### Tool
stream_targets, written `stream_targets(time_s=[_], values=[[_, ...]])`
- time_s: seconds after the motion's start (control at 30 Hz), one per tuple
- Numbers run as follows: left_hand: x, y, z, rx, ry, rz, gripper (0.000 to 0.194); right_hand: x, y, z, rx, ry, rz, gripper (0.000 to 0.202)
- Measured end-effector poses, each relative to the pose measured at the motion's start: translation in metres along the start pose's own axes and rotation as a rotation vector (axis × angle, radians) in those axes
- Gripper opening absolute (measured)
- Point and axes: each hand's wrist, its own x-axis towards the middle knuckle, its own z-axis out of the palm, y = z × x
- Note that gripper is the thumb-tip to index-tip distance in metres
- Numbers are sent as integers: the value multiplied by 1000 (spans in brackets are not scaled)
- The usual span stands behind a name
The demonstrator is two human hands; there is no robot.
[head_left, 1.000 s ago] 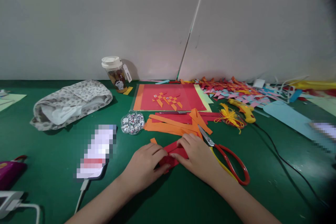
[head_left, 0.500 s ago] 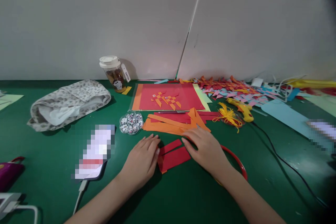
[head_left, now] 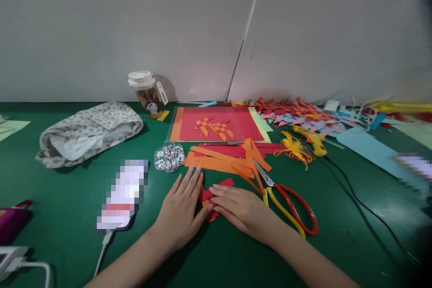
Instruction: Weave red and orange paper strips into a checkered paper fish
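Red and orange paper strips point(head_left: 227, 183) lie crossed on the green table, partly hidden under my fingers. My left hand point(head_left: 182, 207) rests flat at their left edge, fingers extended, with the thumb reaching onto the paper. From the right, my right hand point(head_left: 241, 209) lies over the strips with its fingers stretched out, fingertips close to my left thumb. Scissors with red and yellow handles point(head_left: 290, 207) lie beside my right hand, blades toward the orange strips point(head_left: 216, 160) beyond. A clear case of googly eyes point(head_left: 169, 157) sits past my left fingertips.
Woven paper fish lie on a red sheet point(head_left: 239, 119). Behind the left side stands a cup point(head_left: 145, 92), near a patterned cloth pouch point(head_left: 91, 135) and a phone point(head_left: 123, 195). A yellow glue gun point(head_left: 312, 140), yellow cord point(head_left: 293, 147) and paper scraps point(head_left: 297, 112) occupy the right.
My right hand has moved left from the orange strips onto the red paper, uncovering the scissors. My left hand's fingers have spread, and its thumb reaches over the paper.
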Motion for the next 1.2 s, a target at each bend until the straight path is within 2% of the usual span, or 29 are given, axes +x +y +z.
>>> stream_targets(time_s=[0.17,0.43,0.73,1.0,1.2], values=[[-2,3,1,-23,-39,13,80,-2,3,-1,45,-56,30,35],[-2,5,4,-52,-75,15,83,-3,-1,5,-37,-189,18,44],[-2,7,1,-51,-86,-11,85,-9,3,10,-99,-116,-16,38],[-1,1,3,-32,-79,-38,89,-12,0,-8,-50,-7,-15,31],[-2,0,0,-18,-78,-41,83,-11,-6,-3,-1,-39,-73,34]])
